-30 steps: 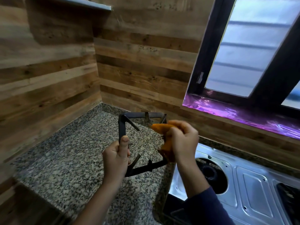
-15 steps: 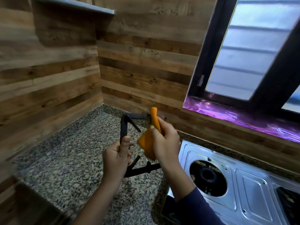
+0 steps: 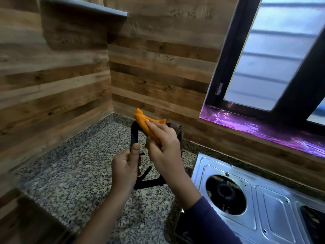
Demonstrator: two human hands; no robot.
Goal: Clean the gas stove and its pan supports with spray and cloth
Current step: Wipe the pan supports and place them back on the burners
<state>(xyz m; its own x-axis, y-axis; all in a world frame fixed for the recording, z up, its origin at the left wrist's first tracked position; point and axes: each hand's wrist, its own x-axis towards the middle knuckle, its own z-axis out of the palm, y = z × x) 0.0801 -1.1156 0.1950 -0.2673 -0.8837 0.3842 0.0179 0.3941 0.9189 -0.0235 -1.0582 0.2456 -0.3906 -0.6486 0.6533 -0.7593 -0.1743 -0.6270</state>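
My left hand (image 3: 125,169) grips the left bar of a black square pan support (image 3: 134,136), holding it tilted up above the granite counter (image 3: 70,182). My right hand (image 3: 163,148) holds an orange cloth (image 3: 144,123) and presses it against the support's upper left corner. The steel gas stove (image 3: 267,203) lies at the lower right, its left burner (image 3: 226,192) bare with no support over it. No spray bottle is in view.
Wood-panelled walls meet in the corner behind the counter. A shelf (image 3: 84,6) juts out at the upper left. A dark-framed window (image 3: 272,55) with a purple foil-covered sill (image 3: 263,129) runs above the stove.
My right hand has carried the cloth from the support's right side across to its upper left corner. My left hand keeps the same grip. The view has tilted slightly.
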